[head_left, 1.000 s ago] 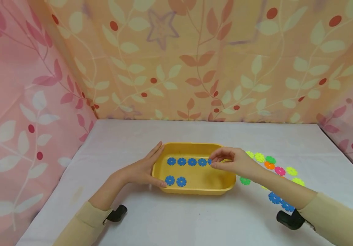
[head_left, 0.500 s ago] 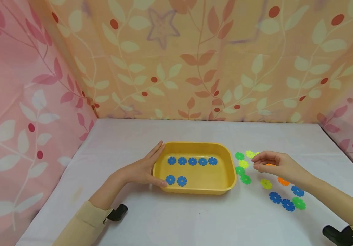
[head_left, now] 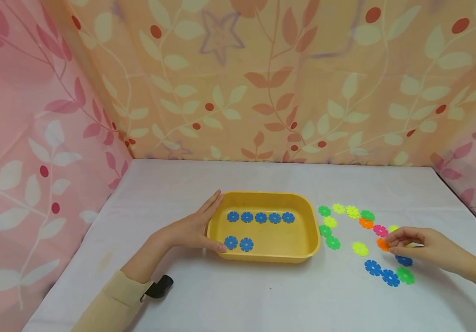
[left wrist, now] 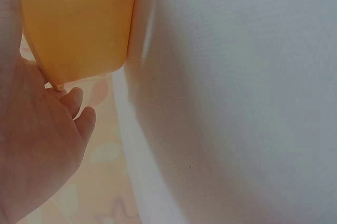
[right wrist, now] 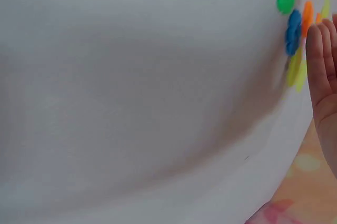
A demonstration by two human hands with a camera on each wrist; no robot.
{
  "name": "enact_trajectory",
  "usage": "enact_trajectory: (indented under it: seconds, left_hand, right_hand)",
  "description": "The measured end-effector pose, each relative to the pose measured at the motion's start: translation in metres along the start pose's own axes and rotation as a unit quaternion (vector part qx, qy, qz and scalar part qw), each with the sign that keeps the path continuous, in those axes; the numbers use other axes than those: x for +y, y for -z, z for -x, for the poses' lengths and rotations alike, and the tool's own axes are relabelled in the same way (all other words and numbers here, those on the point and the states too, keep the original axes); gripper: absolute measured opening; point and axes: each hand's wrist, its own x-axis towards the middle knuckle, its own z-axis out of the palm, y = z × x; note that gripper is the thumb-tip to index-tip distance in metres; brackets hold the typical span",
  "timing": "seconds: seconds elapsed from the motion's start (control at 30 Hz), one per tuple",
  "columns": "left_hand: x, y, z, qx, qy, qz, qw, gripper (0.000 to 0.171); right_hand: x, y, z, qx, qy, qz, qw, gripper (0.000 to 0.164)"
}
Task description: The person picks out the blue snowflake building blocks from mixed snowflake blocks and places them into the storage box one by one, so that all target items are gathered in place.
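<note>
A yellow plastic tray [head_left: 271,259] stands mid-table in the head view. My left hand [head_left: 190,230] grips its left end, thumb at the front corner and fingers along the side; the left wrist view shows fingers at the tray's edge. Inside lie several blue flower-shaped discs [head_left: 260,217] in a back row, and two blue discs [head_left: 246,244] near the front left. My right hand [head_left: 433,249] hovers over the loose discs at right, fingers loosely bent, nothing seen between them. Nearest its fingertips are an orange disc [head_left: 383,244] and a partly covered blue disc [head_left: 404,261].
Loose discs lie right of the tray: green [head_left: 332,243], yellow [head_left: 360,249], pink [head_left: 381,230], and two touching blue discs [head_left: 390,278] with a green disc [head_left: 406,275] beside them. White cloth covers the table [head_left: 238,299]. Patterned curtains [head_left: 238,92] rise behind and at both sides.
My right hand has left a blue disc at the right end of the tray's back row and moved right, over the loose discs. The left hand stays on the tray.
</note>
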Motion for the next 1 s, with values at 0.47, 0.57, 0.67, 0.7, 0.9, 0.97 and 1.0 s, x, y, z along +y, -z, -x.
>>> enact_trajectory:
  seconds: [0.47, 0.57, 0.67, 0.7, 0.9, 0.97, 1.0]
  left_hand:
    - [0.001, 0.0, 0.001, -0.002, -0.002, -0.001, 1.0, 0.132]
    - [0.001, 0.0, 0.001, -0.002, -0.003, 0.001, 1.0, 0.132]
    - [0.0, 0.0, 0.001, 0.0, -0.005, 0.002, 1.0, 0.132]
    - [0.0, 0.0, 0.001, 0.0, -0.005, 0.002, 1.0, 0.132]
    - [0.0, -0.001, 0.0, 0.002, -0.004, 0.0, 1.0, 0.132]
    - [0.0, -0.001, 0.0, 0.001, -0.004, 0.0, 1.0, 0.132]
    - [0.0, -0.001, 0.0, 0.001, -0.004, 0.0, 1.0, 0.132]
  right_hand:
    - [0.031, -0.009, 0.031, 0.084, 0.042, 0.079, 0.992, 0.031]
    - [0.027, -0.012, 0.028, 0.096, 0.056, 0.078, 0.991, 0.028]
    - [0.018, -0.017, 0.022, 0.112, 0.054, 0.087, 0.988, 0.026]
    - [0.016, -0.018, 0.02, 0.117, 0.053, 0.09, 0.988, 0.026]
    - [0.006, -0.024, 0.013, 0.128, 0.034, 0.113, 0.985, 0.029]
    - [0.006, -0.025, 0.013, 0.133, 0.041, 0.117, 0.983, 0.027]
    - [0.006, -0.025, 0.013, 0.135, 0.048, 0.118, 0.983, 0.026]
